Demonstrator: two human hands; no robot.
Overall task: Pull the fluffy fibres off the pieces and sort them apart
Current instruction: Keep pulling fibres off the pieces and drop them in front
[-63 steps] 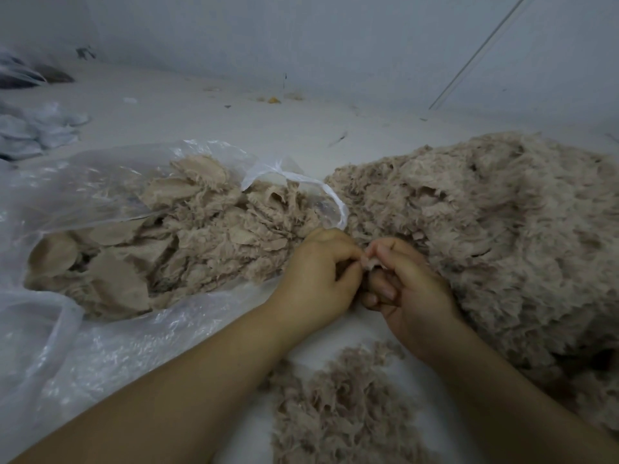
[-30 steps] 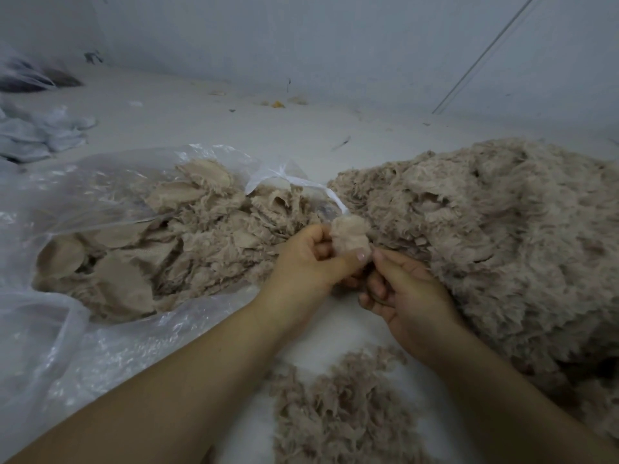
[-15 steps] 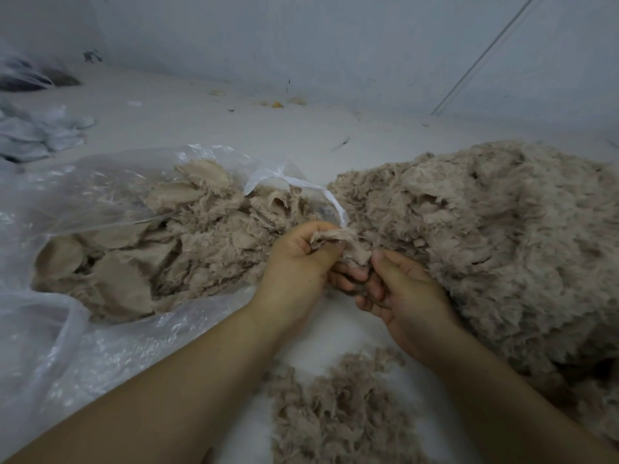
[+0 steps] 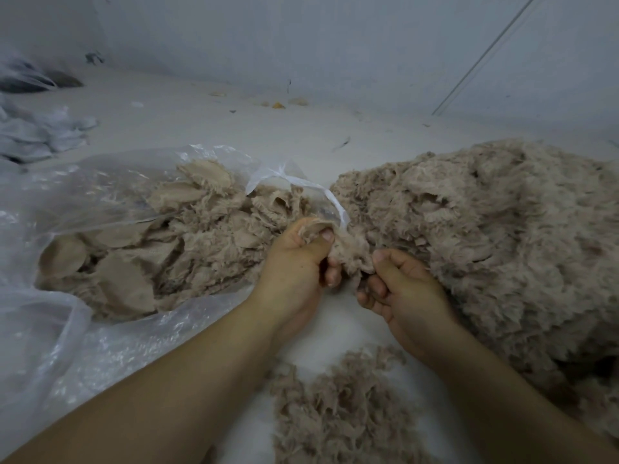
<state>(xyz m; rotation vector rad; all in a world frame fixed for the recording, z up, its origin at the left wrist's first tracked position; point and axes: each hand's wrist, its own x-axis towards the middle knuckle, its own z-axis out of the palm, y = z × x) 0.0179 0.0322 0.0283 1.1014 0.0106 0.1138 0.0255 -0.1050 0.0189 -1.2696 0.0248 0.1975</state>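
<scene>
Big fluffy heap [image 4: 485,249] fills the floor's right side; plastic bag [image 4: 83,195] of stripped pieces on the left; small loose tuft pile [image 4: 335,413] at the near edge. Between them, one piece [image 4: 348,252] stretched slantwise, hand to hand. Left hand [image 4: 294,262] pinches its upper end, right hand [image 4: 402,289] curls around the lower fluff, equally near

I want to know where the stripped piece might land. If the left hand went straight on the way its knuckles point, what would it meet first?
Probably the clear plastic bag's mouth and the tan pieces inside, just beyond the left hand; depth is hard to judge.
</scene>
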